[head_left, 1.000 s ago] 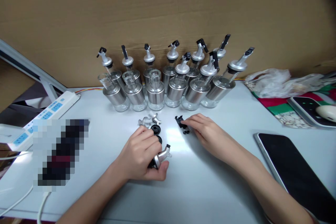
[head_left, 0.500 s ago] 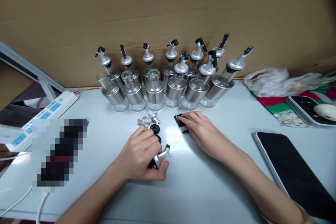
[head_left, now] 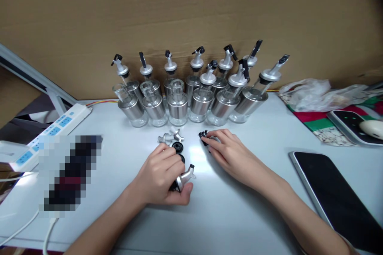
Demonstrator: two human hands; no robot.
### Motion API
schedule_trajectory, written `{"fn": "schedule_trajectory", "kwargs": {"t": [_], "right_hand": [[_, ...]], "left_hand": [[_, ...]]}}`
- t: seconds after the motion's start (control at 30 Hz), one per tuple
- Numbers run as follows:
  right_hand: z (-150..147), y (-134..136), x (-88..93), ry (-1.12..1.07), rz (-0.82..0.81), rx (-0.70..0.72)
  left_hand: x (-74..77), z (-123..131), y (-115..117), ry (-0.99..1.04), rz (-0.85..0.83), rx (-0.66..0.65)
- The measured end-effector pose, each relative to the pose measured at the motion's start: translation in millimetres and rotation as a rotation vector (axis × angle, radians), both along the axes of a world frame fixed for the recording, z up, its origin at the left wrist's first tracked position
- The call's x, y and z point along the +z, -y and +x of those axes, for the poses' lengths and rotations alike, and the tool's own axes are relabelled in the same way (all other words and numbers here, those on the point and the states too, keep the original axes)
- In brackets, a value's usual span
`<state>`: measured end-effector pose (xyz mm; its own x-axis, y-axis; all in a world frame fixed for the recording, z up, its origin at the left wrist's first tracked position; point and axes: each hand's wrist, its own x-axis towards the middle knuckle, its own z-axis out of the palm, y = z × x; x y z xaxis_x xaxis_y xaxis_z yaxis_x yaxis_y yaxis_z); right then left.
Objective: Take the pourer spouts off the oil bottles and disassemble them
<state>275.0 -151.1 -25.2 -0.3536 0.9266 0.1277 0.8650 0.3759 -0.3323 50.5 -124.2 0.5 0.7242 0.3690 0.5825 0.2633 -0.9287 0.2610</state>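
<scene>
My left hand (head_left: pixel 163 177) is closed around a silver pour spout (head_left: pixel 186 175), whose bent neck ends in a small black tip. Below its metal collar a black stopper partly shows; the rest is hidden in my palm. Just beyond the knuckles lie black ring-shaped stoppers (head_left: pixel 177 147) and loose silver spout pieces (head_left: pixel 169 137). My right hand (head_left: pixel 229 149) rests low over the table, its fingertips drawn together on a small cluster of black flip caps (head_left: pixel 203 134). The fingers cover part of that cluster. Whether one cap is lifted, I cannot tell.
Several glass bottles with steel bands (head_left: pixel 178 107) stand in two rows at the back, most with spouts, three in front without. A power strip (head_left: pixel 56 129) and a blurred phone-like device (head_left: pixel 70 171) lie left. A black-screened device (head_left: pixel 332 191) and plastic bag (head_left: pixel 317 93) are right.
The fingers of my right hand have closed in over the black caps, covering the lower ones that showed earlier. My left hand keeps the spout in the same place. The view has shifted slightly.
</scene>
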Motion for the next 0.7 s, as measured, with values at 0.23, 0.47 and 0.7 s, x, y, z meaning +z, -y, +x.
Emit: {"fn": "schedule_trajectory", "kwargs": {"t": [0.23, 0.47, 0.7], "right_hand": [[-2.9, 0.7, 2.1, 0.000, -0.028, -0.018], [4.9, -2.0, -0.7, 0.041, 0.000, -0.070], [6.7, -1.9, -1.1, 0.056, 0.016, -0.091]], "left_hand": [[0.2, 0.0, 0.2, -0.013, -0.004, 0.001], [-0.2, 0.1, -0.4, 0.000, 0.002, 0.002], [-0.1, -0.5, -0.4, 0.009, -0.002, -0.002]]}}
